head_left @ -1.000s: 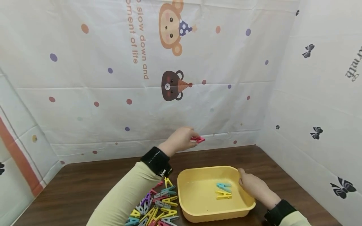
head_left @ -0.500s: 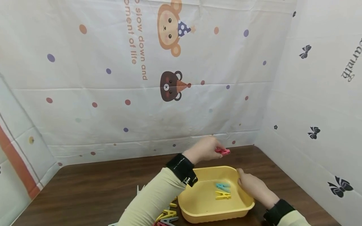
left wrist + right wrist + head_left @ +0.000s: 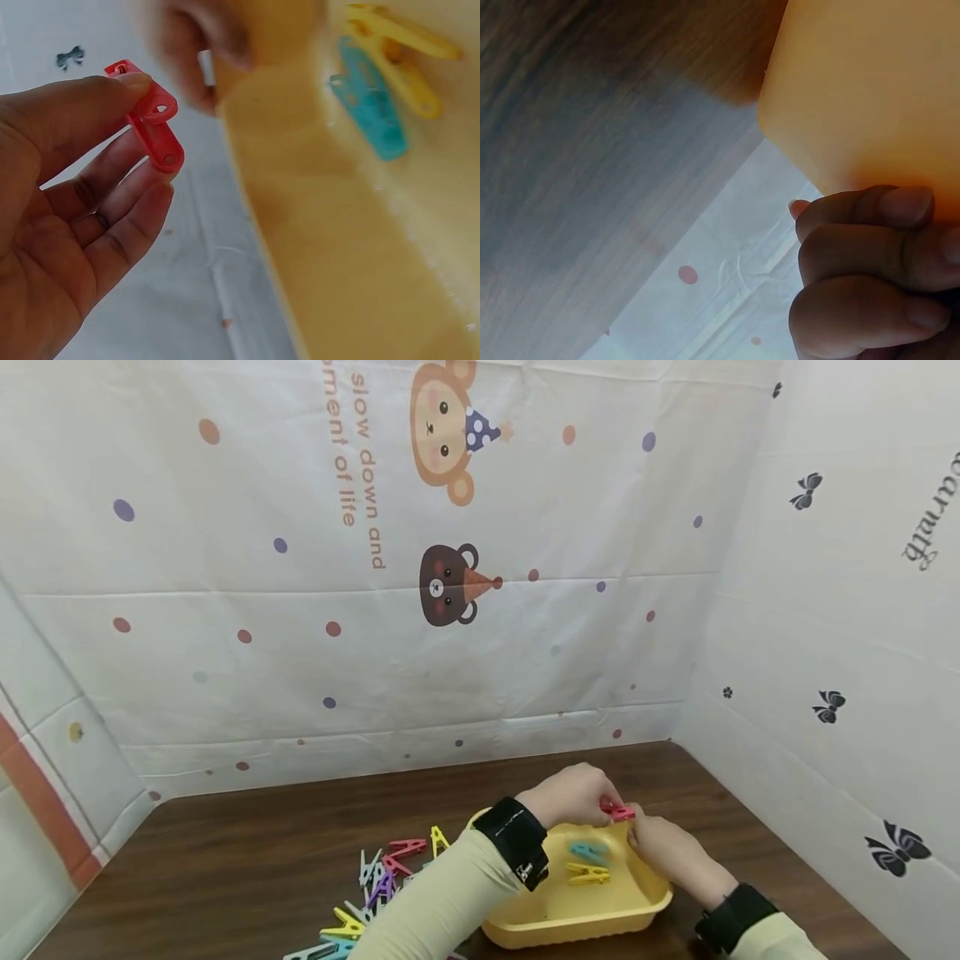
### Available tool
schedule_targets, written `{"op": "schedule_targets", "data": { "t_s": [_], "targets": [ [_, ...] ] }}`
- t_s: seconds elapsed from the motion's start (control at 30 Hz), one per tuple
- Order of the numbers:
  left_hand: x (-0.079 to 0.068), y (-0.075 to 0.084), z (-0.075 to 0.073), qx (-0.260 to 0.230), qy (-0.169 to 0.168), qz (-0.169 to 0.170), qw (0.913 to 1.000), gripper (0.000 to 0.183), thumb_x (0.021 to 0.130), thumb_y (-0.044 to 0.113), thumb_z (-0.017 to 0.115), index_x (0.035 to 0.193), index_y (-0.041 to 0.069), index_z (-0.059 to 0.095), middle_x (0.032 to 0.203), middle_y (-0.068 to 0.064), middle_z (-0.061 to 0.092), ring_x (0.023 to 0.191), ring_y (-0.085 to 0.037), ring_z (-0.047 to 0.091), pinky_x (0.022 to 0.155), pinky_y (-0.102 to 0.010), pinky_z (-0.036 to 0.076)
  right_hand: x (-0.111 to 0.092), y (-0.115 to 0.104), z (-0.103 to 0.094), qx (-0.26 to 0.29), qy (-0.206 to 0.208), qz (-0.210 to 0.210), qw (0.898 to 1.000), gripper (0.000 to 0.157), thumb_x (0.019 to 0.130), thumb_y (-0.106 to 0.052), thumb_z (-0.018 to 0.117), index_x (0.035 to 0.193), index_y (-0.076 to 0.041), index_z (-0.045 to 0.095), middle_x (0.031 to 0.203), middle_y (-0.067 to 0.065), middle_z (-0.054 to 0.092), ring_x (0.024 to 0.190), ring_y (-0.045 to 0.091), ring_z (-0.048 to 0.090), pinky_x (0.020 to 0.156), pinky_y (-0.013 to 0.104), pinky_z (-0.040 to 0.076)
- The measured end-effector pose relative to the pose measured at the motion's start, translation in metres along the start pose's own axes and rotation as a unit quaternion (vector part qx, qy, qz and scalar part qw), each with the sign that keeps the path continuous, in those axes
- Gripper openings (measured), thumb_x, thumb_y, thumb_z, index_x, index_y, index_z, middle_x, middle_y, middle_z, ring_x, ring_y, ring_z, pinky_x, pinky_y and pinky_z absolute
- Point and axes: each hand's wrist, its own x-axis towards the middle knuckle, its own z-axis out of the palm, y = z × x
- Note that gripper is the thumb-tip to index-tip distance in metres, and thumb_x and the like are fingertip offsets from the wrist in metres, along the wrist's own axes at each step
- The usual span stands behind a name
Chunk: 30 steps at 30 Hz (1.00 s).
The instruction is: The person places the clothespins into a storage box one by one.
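Between the thumb and fingers of my left hand is a red clothespin, held just above the far right rim of a yellow plastic basin. My right hand grips that basin by its right side; in the right wrist view its curled fingers lie against the outer wall. Inside the basin are a teal clothespin and a yellow clothespin. The two hands are close together in the head view, the red clothespin near my right thumb.
Left of the basin lies a loose pile of coloured clothespins, partly hidden by my left sleeve. Everything stands on a dark wooden table, with a printed white cloth behind and at the sides.
My left hand has moved right and down with the red clothespin, from behind the basin to its far right corner. My right hand stays at the basin's side.
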Motion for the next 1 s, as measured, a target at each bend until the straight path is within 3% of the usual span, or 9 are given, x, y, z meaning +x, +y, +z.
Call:
{"op": "schedule_targets", "data": {
  "t_s": [0.1, 0.37, 0.7, 1.0],
  "targets": [
    [-0.001, -0.002, 0.011, 0.001, -0.004, -0.010, 0.9999, 0.026, 0.090, 0.021, 0.078, 0.115, 0.021, 0.080, 0.104, 0.010, 0.077, 0.087, 0.000, 0.060, 0.077, -0.012, 0.047, 0.001, 0.000, 0.001, 0.003, -0.005, 0.007, 1.000, 0.041, 0.101, -0.009, 0.052, 0.133, 0.016, 0.046, 0.076, 0.009, 0.062, 0.060, 0.017, 0.053, 0.054, 0.030, 0.044],
    [-0.003, -0.009, 0.033, 0.022, -0.013, -0.014, 0.9996, 0.024, 0.088, 0.024, 0.079, 0.112, 0.023, 0.080, 0.093, 0.012, 0.075, 0.077, 0.000, 0.054, 0.069, -0.012, 0.043, 0.001, 0.001, 0.003, 0.004, 0.005, 0.007, 1.000, 0.042, 0.101, -0.009, 0.051, 0.134, 0.016, 0.045, 0.072, 0.006, 0.057, 0.058, 0.015, 0.052, 0.052, 0.028, 0.041],
    [-0.006, -0.013, 0.042, 0.006, -0.021, -0.007, 0.9997, 0.022, 0.088, 0.023, 0.080, 0.110, 0.020, 0.081, 0.092, 0.011, 0.076, 0.077, 0.001, 0.057, 0.070, -0.010, 0.044, 0.000, 0.001, 0.003, 0.007, 0.010, 0.003, 1.000, 0.042, 0.101, -0.009, 0.052, 0.134, 0.017, 0.046, 0.073, 0.007, 0.058, 0.059, 0.016, 0.052, 0.053, 0.028, 0.041],
    [-0.009, -0.014, 0.050, -0.011, -0.036, -0.024, 0.9990, 0.018, 0.087, 0.027, 0.082, 0.102, 0.017, 0.082, 0.082, 0.009, 0.072, 0.069, -0.001, 0.052, 0.063, -0.011, 0.040, 0.000, 0.000, 0.001, 0.027, -0.001, 0.018, 0.999, 0.045, 0.101, -0.009, 0.049, 0.138, 0.017, 0.044, 0.070, 0.005, 0.053, 0.055, 0.015, 0.050, 0.051, 0.027, 0.038]
  ]
}}
